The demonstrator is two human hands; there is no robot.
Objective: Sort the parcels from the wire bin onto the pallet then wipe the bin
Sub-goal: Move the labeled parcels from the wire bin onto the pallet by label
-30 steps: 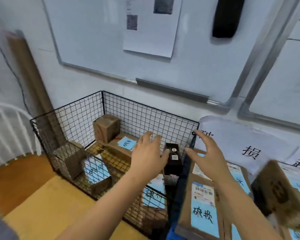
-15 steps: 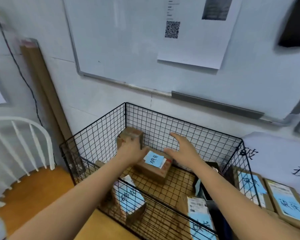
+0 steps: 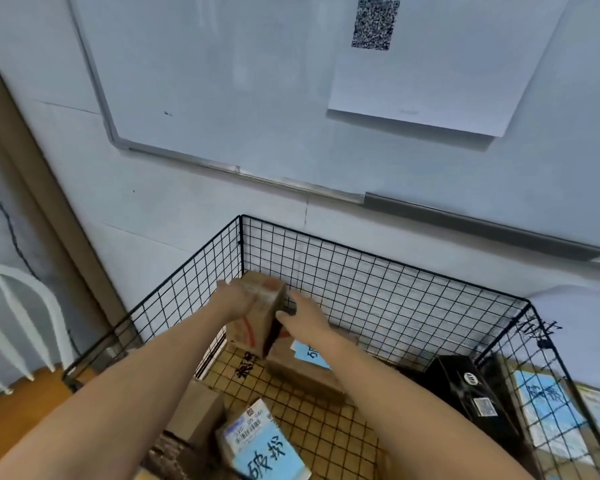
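The small brown parcel (image 3: 261, 315) is in the far left corner of the wire bin (image 3: 395, 289), between both hands. The left hand (image 3: 236, 301) grips its upper left edge; the right hand (image 3: 307, 318) presses its right side, fingers rather straight. The parcel is tilted (somewhat blurred), long axis running from top down toward the person.

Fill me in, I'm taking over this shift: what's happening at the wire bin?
A person is reaching into the black wire bin with both hands. The left hand grips a small cardboard box at the far corner, tilted, while the right hand presses on its other side. A flat blue-labelled box, a black box and a nearer blue-labelled parcel lie in the bin, so sorting is unfinished.
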